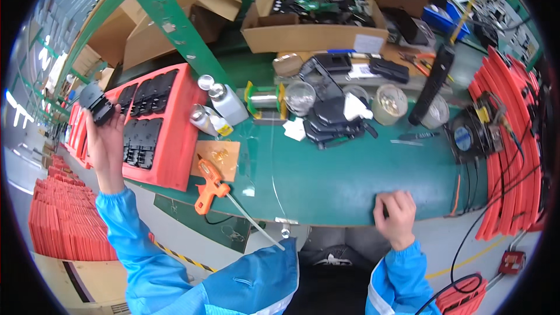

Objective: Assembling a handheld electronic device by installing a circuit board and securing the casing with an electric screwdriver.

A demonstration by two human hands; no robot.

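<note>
My left hand [108, 143] is raised at the left, closed on a black plastic housing [100, 108] with a rounded end. It is beside a red foam tray [181, 146] that holds several similar black plastic parts [140, 140] in its slots. My right hand [396, 216] rests at the front edge of the green table [326, 175], fingers curled in loosely, with nothing visible in them. Between the hands, nearer the left, an orange hot glue gun [211, 188] lies partly on a tan cardboard piece [227, 154], a glue stick jutting from its back.
Behind the glue gun stand metal-capped bottles [227, 105] and a wire spool [264, 100]. Black parts [333, 121] pile mid-table, near a jar [389, 105] and a small fan [465, 138]. A cardboard box [315, 38] of circuit boards stands behind. Red trays [504, 146] are stacked at right.
</note>
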